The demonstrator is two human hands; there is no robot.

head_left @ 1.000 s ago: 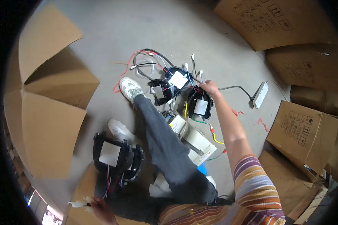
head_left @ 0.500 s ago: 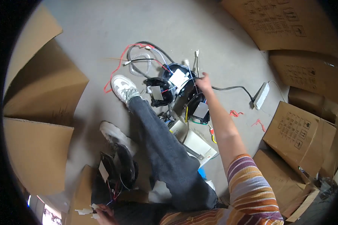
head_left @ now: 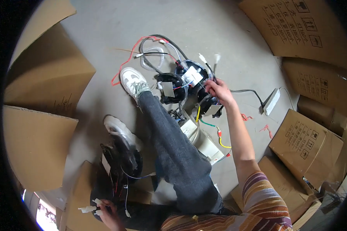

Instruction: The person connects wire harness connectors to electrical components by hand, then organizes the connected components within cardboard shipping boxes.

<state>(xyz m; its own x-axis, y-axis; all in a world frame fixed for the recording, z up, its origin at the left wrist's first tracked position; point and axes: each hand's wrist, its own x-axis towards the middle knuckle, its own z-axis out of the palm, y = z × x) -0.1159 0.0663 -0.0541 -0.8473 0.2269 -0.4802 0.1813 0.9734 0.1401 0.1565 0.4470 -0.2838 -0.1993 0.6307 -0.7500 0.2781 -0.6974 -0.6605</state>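
My right hand [head_left: 219,91] is closed around black cables with white plugs [head_left: 202,58] at their upper ends. Directly beneath it are round black housings [head_left: 169,82] with loose wires, each bearing a white or grey square piece [head_left: 192,76]. Low at the left, my left hand [head_left: 109,214] is closed on several white plastic connectors [head_left: 88,209]. Beside that hand another black housing [head_left: 127,159] rests against my lower leg, its thin wires [head_left: 137,177] hanging loose. Part of the cable grip is hidden behind my right fingers.
Open cardboard boxes stand along the left [head_left: 38,146] and right [head_left: 300,134]. Between my leg and right forearm lies a white boxy unit [head_left: 208,146] with coloured wires. A white power strip [head_left: 272,101] sits at right. Red string [head_left: 129,61] curls near my shoe [head_left: 134,81].
My right hand has drawn nearer with the cables, and their white plugs have shifted right. Wires from the lower-left housing now spread outward. The whole view has shifted slightly.
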